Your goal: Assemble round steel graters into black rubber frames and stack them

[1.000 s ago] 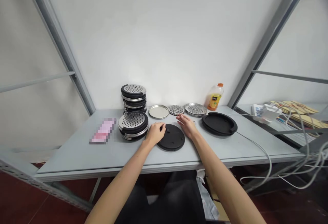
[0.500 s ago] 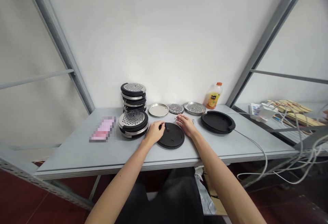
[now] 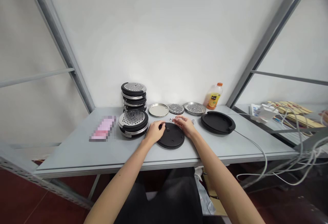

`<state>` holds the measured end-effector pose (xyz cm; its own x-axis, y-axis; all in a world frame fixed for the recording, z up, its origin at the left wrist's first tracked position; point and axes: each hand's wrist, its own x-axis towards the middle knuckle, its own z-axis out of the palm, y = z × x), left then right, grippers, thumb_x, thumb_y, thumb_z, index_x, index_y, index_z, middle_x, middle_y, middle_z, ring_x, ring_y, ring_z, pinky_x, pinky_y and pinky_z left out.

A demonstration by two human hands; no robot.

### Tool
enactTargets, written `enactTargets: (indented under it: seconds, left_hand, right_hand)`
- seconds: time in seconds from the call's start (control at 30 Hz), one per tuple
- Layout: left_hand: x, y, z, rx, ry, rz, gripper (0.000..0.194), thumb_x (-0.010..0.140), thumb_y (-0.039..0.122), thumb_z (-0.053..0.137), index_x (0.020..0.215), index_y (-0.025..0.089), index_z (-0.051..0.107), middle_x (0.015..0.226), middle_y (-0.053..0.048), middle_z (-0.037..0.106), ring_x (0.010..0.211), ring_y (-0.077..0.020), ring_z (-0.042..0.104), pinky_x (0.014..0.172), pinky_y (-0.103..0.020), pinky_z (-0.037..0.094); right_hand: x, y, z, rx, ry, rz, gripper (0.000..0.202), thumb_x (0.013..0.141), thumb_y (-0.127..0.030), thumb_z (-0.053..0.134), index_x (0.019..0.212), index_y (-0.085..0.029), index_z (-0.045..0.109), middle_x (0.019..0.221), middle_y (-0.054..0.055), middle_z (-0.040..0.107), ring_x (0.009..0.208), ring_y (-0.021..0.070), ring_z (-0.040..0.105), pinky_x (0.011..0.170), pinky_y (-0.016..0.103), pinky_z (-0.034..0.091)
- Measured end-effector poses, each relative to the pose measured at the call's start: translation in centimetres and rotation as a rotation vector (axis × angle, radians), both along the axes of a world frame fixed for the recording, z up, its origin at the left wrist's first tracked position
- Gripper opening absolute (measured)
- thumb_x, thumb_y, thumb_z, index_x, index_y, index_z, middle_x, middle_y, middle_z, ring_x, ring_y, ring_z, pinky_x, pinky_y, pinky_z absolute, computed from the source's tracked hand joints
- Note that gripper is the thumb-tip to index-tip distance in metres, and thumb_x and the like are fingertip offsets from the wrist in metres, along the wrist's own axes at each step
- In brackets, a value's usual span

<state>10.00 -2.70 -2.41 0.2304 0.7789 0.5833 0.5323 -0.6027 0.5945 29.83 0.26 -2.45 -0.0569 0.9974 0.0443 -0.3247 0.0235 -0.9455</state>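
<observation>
A round black disc [image 3: 171, 137] lies on the grey table in front of me. My left hand [image 3: 155, 131] is closed on the disc's upper left edge, near a small raised tab. At the disc's upper right, my right hand [image 3: 184, 125] pinches a small shiny wire piece [image 3: 172, 119], whose thin end points left over the disc's far edge. Another small metal piece [image 3: 193, 122] lies just right of that hand. Behind the hands are a plain metal plate [image 3: 158, 110], a small perforated disc [image 3: 175, 108] and a larger perforated disc [image 3: 194, 108].
Two stacks of black and metal grater discs, one taller [image 3: 133, 94] and one nearer [image 3: 133, 123], stand left. A blurred pink item [image 3: 103, 128] lies farther left. On the right are a black tray [image 3: 217, 122], a juice bottle [image 3: 214, 97] and white cables [image 3: 265, 159]. A person's hand shows far right.
My right hand has shifted slightly left, and the wire piece in its fingers now reaches farther left above the disc. My left hand has stayed in place.
</observation>
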Motion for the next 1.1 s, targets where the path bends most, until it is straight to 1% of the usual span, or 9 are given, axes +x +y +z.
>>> enactTargets:
  seconds: [0.1, 0.23, 0.37, 0.5, 0.57, 0.7, 0.87, 0.97, 1.1]
  left_hand:
    - [0.1, -0.1, 0.2, 0.025, -0.025, -0.013, 0.023, 0.089, 0.023, 0.054, 0.107, 0.017, 0.067, 0.104, -0.007, 0.071, 0.096, -0.0197, 0.065, 0.089, -0.033, 0.051]
    - [0.1, -0.2, 0.4, 0.050, -0.039, -0.032, 0.018, 0.088, 0.023, 0.056, 0.101, 0.019, 0.069, 0.102, -0.006, 0.071, 0.097, -0.0198, 0.064, 0.090, -0.033, 0.050]
    - [0.1, -0.1, 0.2, 0.061, -0.052, -0.023, 0.016, 0.089, 0.021, 0.056, 0.095, 0.019, 0.070, 0.095, -0.006, 0.071, 0.091, -0.0195, 0.064, 0.086, -0.034, 0.051]
    - [0.1, 0.0, 0.0, 0.067, -0.066, -0.004, 0.017, 0.090, 0.023, 0.054, 0.096, 0.019, 0.069, 0.094, -0.006, 0.070, 0.091, -0.0195, 0.064, 0.085, -0.034, 0.051]
    - [0.1, 0.0, 0.1, 0.069, -0.069, -0.005, 0.017, 0.090, 0.023, 0.054, 0.096, 0.020, 0.069, 0.094, -0.006, 0.070, 0.091, -0.0190, 0.064, 0.084, -0.032, 0.051]
    - [0.1, -0.1, 0.2, 0.074, -0.073, -0.017, 0.016, 0.090, 0.022, 0.055, 0.096, 0.020, 0.070, 0.095, -0.005, 0.070, 0.092, -0.0183, 0.064, 0.085, -0.031, 0.051]
    - [0.1, -0.4, 0.4, 0.070, -0.081, -0.031, 0.018, 0.091, 0.023, 0.053, 0.098, 0.019, 0.069, 0.097, -0.006, 0.070, 0.094, -0.0185, 0.064, 0.087, -0.032, 0.051]
    - [0.2, -0.4, 0.4, 0.059, -0.083, -0.040, 0.019, 0.091, 0.026, 0.054, 0.100, 0.019, 0.068, 0.098, -0.006, 0.070, 0.092, -0.0186, 0.065, 0.084, -0.031, 0.052]
    - [0.2, -0.4, 0.3, 0.054, -0.091, -0.042, 0.018, 0.090, 0.027, 0.055, 0.096, 0.019, 0.069, 0.093, -0.006, 0.070, 0.088, -0.0185, 0.065, 0.080, -0.030, 0.052]
  right_hand:
    - [-0.2, -0.4, 0.2, 0.049, -0.068, 0.015, 0.032, 0.056, -0.033, 0.083, 0.079, -0.019, 0.066, 0.081, 0.006, 0.075, 0.085, 0.0229, 0.070, 0.077, 0.031, 0.052]
    - [-0.5, -0.7, 0.1, 0.062, -0.164, 0.077, 0.033, 0.059, -0.038, 0.080, 0.082, -0.019, 0.066, 0.082, 0.006, 0.075, 0.076, 0.0229, 0.069, 0.070, 0.032, 0.052]
    - [-0.6, -0.9, 0.1, 0.100, -0.183, 0.130, 0.029, 0.060, -0.037, 0.080, 0.081, -0.020, 0.069, 0.086, 0.005, 0.075, 0.080, 0.0214, 0.069, 0.077, 0.032, 0.051]
    - [-0.8, -1.0, 0.1, 0.188, -0.307, 0.140, 0.025, 0.059, -0.036, 0.080, 0.077, -0.021, 0.073, 0.087, 0.004, 0.075, 0.083, 0.0205, 0.067, 0.084, 0.035, 0.049]
    - [-0.9, -1.0, 0.1, 0.230, -0.361, 0.152, 0.024, 0.060, -0.037, 0.080, 0.077, -0.021, 0.074, 0.087, 0.004, 0.075, 0.084, 0.0207, 0.067, 0.086, 0.036, 0.049]
    - [-1.0, -1.1, 0.2, 0.285, -0.403, 0.187, 0.021, 0.061, -0.037, 0.079, 0.074, -0.021, 0.075, 0.090, 0.005, 0.074, 0.088, 0.0226, 0.066, 0.090, 0.039, 0.048]
    - [-1.0, -1.1, 0.1, 0.316, -0.429, 0.180, 0.020, 0.063, -0.038, 0.078, 0.075, -0.022, 0.076, 0.087, 0.005, 0.074, 0.088, 0.0244, 0.066, 0.091, 0.041, 0.048]
    - [-1.0, -1.0, 0.0, 0.321, -0.436, 0.187, 0.021, 0.063, -0.039, 0.078, 0.074, -0.022, 0.076, 0.085, 0.004, 0.074, 0.087, 0.0245, 0.066, 0.090, 0.041, 0.048]
    - [-0.9, -1.0, 0.0, 0.311, -0.451, 0.178, 0.021, 0.064, -0.036, 0.076, 0.079, -0.021, 0.075, 0.086, 0.004, 0.074, 0.085, 0.0231, 0.066, 0.089, 0.040, 0.049]
